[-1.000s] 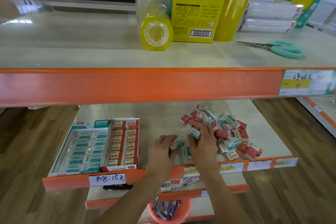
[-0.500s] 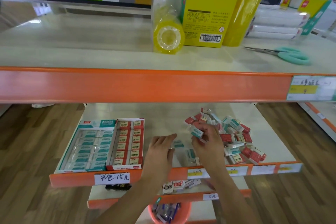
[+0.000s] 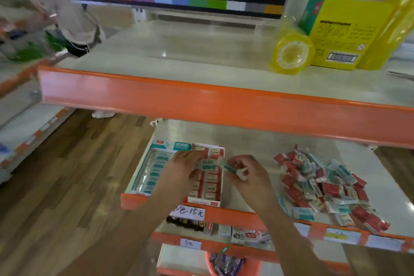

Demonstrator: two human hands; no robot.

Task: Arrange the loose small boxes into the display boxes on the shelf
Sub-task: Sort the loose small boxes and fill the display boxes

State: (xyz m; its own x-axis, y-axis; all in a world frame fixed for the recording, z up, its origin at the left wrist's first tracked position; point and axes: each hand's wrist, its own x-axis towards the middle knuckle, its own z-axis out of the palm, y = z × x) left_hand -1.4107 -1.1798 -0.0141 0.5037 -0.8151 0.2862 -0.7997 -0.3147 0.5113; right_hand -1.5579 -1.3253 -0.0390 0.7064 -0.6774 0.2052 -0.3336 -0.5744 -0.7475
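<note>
Head view: left fingers [image 3: 197, 164] curled over a teal-and-white small box [image 3: 207, 166], holding it above the red display box [image 3: 207, 177]; right fingers [image 3: 237, 167] pinch another teal small box [image 3: 229, 167] just beside that box's right edge. Blur hides the exact fingertip contact. Half a second ago both hands were over at the loose pile, left hand [image 3: 182, 171] flat and empty, right hand [image 3: 248, 175] picking; now both have swung left with cargo. So pick done, placing in progress. Mismatch, I'd say: teal boxes over the red tray, while the teal display box [image 3: 154, 171] sits directly left, touching it. Loose pile [image 3: 324, 184] to the right on the same shelf [image 3: 235, 139] looks large, so early days.
</note>
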